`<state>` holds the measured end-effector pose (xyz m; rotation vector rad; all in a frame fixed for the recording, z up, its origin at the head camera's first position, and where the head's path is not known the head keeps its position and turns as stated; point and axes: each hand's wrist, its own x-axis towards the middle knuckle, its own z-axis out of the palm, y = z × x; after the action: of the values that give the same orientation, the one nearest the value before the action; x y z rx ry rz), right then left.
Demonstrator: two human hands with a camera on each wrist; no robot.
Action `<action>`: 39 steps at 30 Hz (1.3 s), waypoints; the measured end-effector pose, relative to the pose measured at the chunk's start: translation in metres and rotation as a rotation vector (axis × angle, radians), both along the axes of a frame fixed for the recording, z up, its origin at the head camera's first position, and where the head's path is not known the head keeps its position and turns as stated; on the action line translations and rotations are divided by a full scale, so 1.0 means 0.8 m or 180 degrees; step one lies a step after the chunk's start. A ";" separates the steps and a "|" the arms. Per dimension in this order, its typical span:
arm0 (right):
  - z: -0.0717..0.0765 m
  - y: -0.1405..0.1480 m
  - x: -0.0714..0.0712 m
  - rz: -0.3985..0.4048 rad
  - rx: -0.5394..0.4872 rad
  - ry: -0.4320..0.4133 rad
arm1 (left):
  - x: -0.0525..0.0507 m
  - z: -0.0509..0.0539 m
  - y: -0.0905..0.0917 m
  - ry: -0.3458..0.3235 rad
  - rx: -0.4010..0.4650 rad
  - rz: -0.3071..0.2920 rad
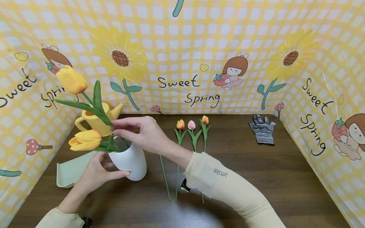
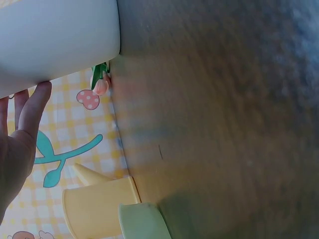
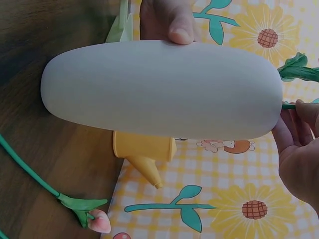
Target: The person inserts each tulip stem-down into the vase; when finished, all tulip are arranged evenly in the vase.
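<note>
A white vase [image 1: 131, 163] stands upright on the table, with my left hand [image 1: 95, 172] holding its side, thumb in front and fingers around the far side. My right hand [image 1: 148, 133] is above the vase mouth and pinches the green stem of a yellow tulip [image 1: 72, 79], whose bloom leans up and left. The stem enters the vase in the right wrist view; its lower end is hidden inside. A second yellow tulip [image 1: 85, 140] hangs over the left of the rim, its leaves against the mouth.
Several tulips lie on the table right of the vase, including orange ones [image 1: 180, 124] and a pink one [image 1: 191, 125]. Behind the vase stands a yellow watering can [image 1: 98, 122]. A pale green tray [image 1: 75, 167] lies left, a striped grey glove [image 1: 262, 129] far right.
</note>
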<state>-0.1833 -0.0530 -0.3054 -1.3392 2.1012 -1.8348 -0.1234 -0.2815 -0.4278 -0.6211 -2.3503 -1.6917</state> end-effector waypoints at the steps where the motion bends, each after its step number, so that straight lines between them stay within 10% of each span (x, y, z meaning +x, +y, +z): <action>1: 0.000 0.000 0.000 0.0001 -0.0006 0.0032 | 0.000 0.000 0.000 0.0007 -0.0008 0.0005; 20: 0.000 -0.003 -0.005 -0.0136 0.0297 0.0743 | 0.001 -0.001 -0.001 0.0005 -0.0049 0.0021; 28: 0.001 -0.004 -0.006 -0.0235 0.0493 0.0655 | -0.001 0.002 0.000 -0.0062 -0.0162 0.0069; 39: 0.010 0.020 -0.005 -0.0165 -0.0037 -0.0043 | -0.001 0.003 0.001 -0.0121 -0.0211 0.0162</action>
<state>-0.1872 -0.0367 -0.2971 -1.2831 2.1415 -1.8728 -0.1243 -0.2806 -0.4254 -0.5398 -2.4356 -1.6245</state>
